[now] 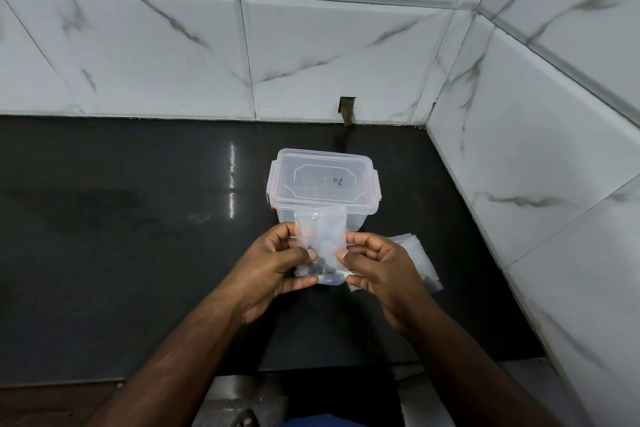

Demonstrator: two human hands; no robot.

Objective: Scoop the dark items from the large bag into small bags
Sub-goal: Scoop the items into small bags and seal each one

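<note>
1. You are holding a small clear bag (320, 236) upright between both hands, above the black counter (121, 236) and just in front of the near wall of the clear lidded container (323, 184).
2. Your left hand (277, 267) is gripping the bag's left edge, thumb on the front, fingers curled around the bottom left corner.
3. Your right hand (377, 269) is pinching the bag's right edge, thumb on the front, fingers curled behind.
4. Dark items (317, 265) are sitting low in the bag, between your two thumbs; its upper part is looking mostly clear.
5. More clear bags (420, 260) are lying flat on the counter to the right, partly hidden behind your right hand, some dark pieces showing in them.
6. Container lid is sitting closed; white marbled tile wall (173, 45) is running along the far and right sides.
</note>
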